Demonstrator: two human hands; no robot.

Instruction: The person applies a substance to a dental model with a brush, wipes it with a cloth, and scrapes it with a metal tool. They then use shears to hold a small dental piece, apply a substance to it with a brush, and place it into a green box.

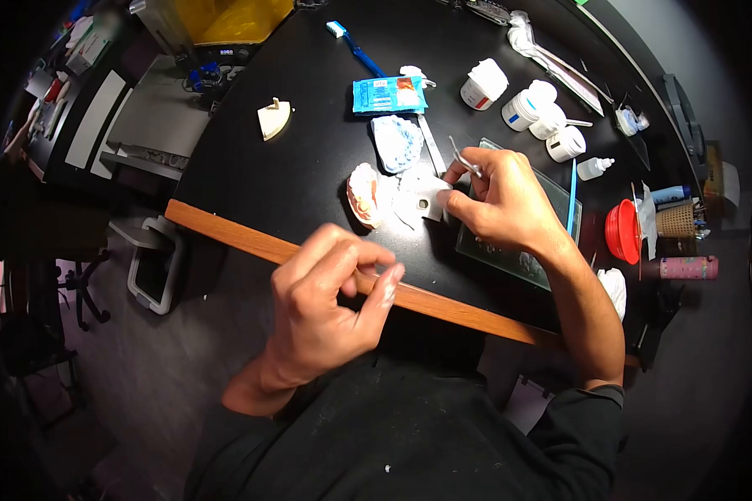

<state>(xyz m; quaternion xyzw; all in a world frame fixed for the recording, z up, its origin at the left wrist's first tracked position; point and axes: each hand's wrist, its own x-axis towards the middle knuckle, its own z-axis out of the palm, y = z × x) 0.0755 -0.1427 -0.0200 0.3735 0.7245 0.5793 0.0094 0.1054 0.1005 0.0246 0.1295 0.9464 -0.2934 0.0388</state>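
My left hand (pixel 330 296) hovers over the wooden front edge of the table, fingers curled and the thumb close to the index fingertip. Whatever lies between them, if anything, cannot be made out. A thin bent metal tool (pixel 464 159) is gripped in the fingers of my right hand (pixel 510 200), above the corner of a glass slab (pixel 518 260). Close to its thumb lies a white piece with a square hole (pixel 424 203). Left of that stands a dental model with pink gums (pixel 363 196). Behind it is a pale blue dental cast (pixel 396 144).
A blue packet (pixel 388 96), a toothbrush (pixel 355 52) and a cream-coloured wedge (pixel 274 119) lie farther back. White jars (pixel 522 110) and a dropper bottle (pixel 595 169) stand behind the slab. At right are a red bowl (pixel 622 232) and a pink cylinder (pixel 689 267).
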